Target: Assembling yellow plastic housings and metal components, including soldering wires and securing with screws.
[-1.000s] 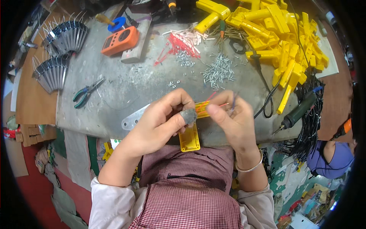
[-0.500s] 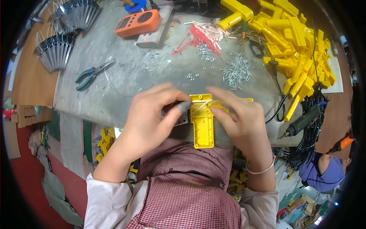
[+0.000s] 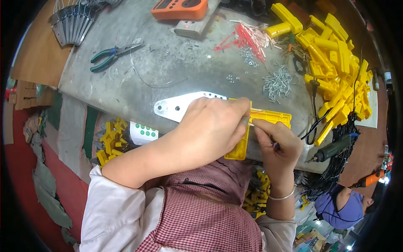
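Left hand (image 3: 216, 122) moved over casing (image 3: 239, 151) (knuckles up).

From far away, I could not read any words or numbers. The marks on the orange meter (image 3: 180, 13) were too small, and the white power strip (image 3: 189, 27) beside it gave me none.

Spreading beyond fingers (image 3: 240, 110) as grey bench (image 3: 197, 63); bearing nuts (image 3: 249, 57) ahead, screws (image 3: 278, 83) ahead-right, pliers (image 3: 116, 51) well left, heaped yellow parts (image 3: 343, 59) far right.
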### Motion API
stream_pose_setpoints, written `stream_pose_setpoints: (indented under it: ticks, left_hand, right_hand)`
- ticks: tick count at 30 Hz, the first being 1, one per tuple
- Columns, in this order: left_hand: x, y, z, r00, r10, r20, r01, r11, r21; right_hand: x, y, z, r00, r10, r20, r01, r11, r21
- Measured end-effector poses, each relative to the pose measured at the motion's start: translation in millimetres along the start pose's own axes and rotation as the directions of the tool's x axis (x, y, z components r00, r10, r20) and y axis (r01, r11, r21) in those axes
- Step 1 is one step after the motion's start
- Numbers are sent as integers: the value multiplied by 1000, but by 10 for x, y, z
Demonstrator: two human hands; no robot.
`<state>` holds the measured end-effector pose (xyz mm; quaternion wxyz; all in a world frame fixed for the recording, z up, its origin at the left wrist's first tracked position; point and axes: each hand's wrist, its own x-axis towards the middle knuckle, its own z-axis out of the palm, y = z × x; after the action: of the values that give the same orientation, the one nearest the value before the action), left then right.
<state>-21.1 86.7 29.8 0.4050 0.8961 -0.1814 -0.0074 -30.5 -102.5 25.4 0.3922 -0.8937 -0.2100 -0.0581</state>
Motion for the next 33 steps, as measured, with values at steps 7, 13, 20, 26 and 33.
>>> stream_pose_setpoints:
  ticks: [7, 13, 20, 26, 33]
  left_hand:
    - [-20, -29, 13, 999, -35, 18, 37, 992, -122]
    - [-38, -59, 20, 999, -25, 33, 30, 986, -162]
    - [-51, -56, 73, 994, 112, -15, -113, 988, -101]
    - [-50, -99, 60, 994, 91, -60, -100, 977, -186]
    - [-22, -109, 27, 997, -81, 5, 77, 910, -408]
  right_hand:
    - [34, 25, -12, 998, 58, -29, -56, 997, 43]
    - [40, 25, -38, 994, 106, 32, -109, 988, 112]
    - [48, -28, -57, 976, 188, 113, -205, 964, 171]
    - [-9, 37, -44, 884, 430, 181, -459, 729, 508]
    - [-13, 95, 97, 939, 344, 9, -254, 674, 693]
